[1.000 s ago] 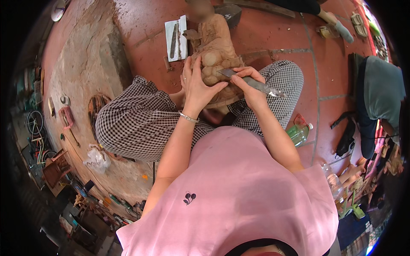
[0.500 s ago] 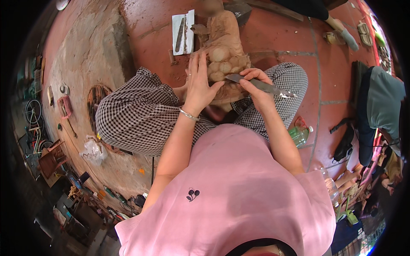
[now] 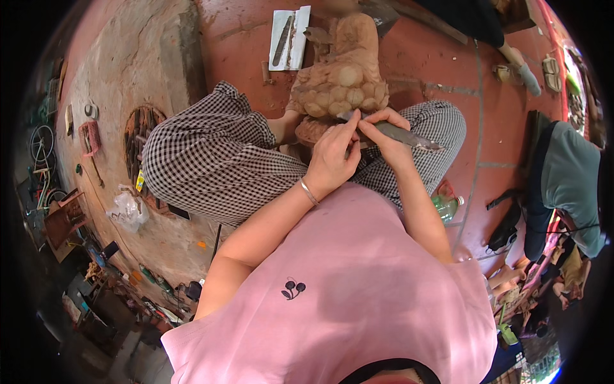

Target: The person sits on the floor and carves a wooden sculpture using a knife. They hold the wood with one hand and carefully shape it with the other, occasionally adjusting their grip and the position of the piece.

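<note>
A brown wood carving (image 3: 348, 75) with rounded, overlapping bumps stands on the floor between my legs. My right hand (image 3: 391, 144) is closed around a grey, flat carving knife (image 3: 416, 138), its pointed tip toward the carving's near lower edge. My left hand (image 3: 331, 157), with a bangle at the wrist, has its fingers drawn together, the forefinger reaching to the front of the blade beside my right thumb. The left thumb is mostly hidden. The hands hide part of the blade and its contact with the wood.
Beyond the carving, a white sheet (image 3: 297, 38) bears a dark blade. A large wooden slab (image 3: 137, 70) lies at left with a plastic bag (image 3: 130, 212) on it. A green bottle (image 3: 448, 208) lies by my right knee. Another person's foot (image 3: 528, 80) shows far right.
My left hand has left the carving's left side and moved right and nearer me, to the blade beside my right hand. The right hand still holds the knife. The view has shifted slightly.
</note>
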Demonstrator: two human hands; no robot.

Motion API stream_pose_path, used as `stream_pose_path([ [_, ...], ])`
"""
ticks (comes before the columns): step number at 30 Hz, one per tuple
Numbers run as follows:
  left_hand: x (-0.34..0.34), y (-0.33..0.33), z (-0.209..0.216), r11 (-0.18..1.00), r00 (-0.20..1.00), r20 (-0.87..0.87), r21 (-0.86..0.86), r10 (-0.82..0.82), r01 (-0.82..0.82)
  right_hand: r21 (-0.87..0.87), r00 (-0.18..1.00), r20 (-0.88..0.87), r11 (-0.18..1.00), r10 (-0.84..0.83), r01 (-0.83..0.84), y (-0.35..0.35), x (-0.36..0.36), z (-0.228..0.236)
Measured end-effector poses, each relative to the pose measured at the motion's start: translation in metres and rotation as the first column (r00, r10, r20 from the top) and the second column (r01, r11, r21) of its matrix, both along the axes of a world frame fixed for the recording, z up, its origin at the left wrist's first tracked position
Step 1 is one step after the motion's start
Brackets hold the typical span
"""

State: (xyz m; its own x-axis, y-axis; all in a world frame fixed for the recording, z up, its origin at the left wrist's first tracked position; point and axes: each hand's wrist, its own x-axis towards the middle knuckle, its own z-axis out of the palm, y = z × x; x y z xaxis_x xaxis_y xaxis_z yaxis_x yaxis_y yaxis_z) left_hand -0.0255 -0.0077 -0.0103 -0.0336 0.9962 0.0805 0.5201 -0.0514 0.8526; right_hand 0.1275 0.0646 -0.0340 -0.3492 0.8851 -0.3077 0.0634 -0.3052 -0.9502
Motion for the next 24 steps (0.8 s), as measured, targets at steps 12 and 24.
stream_pose_path([
  [12,0.005,-0.004,0.000,0.998,0.998,0.028,0.042,0.053,-0.055,-0.091,0.973,-0.143,0.981,-0.182,0.170,0.004,-0.019,0.010],
  [24,0.005,-0.004,0.004,1.000,0.996,-0.093,0.020,0.000,0.002,-0.041,0.973,0.034,0.972,-0.230,0.231,0.009,-0.022,0.014],
])
